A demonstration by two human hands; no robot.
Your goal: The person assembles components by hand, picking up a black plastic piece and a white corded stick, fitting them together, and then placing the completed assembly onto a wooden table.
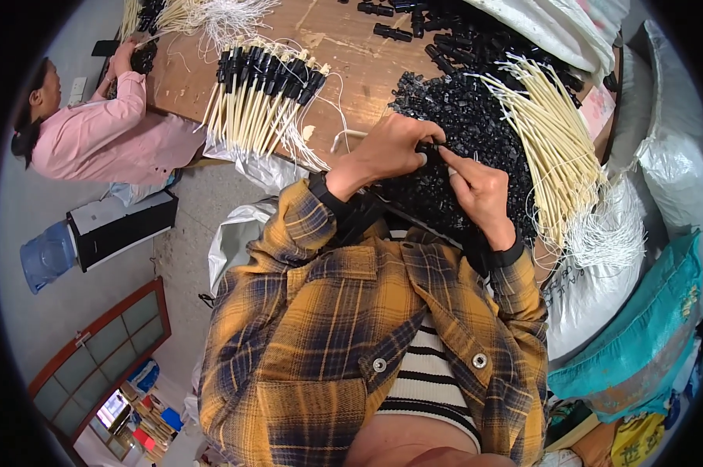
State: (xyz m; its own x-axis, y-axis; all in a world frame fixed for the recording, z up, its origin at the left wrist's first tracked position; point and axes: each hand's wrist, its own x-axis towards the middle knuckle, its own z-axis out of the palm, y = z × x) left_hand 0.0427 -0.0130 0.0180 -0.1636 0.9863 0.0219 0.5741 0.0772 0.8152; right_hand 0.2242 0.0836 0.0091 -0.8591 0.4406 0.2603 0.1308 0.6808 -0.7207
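My left hand (394,148) is closed above the work table, pinching a small black plastic part (427,146). A cream stick (354,134) pokes out on the left side of this hand, partly hidden behind it. My right hand (480,187) has its fingers curled, with the index fingertip against the black part. What else it may hold is too small to make out. Beneath both hands spreads a heap of small black plastic pieces (476,117). To the right lies a big bundle of cream sticks (557,148) with white strings (608,226).
Left on the wooden table (343,47) lies a bundle of cream sticks with black fittings (269,86). Larger black fittings (392,33) lie at the far side. A person in pink (102,132) works at far left. White sacks (600,288) and a teal sack (639,335) crowd the right.
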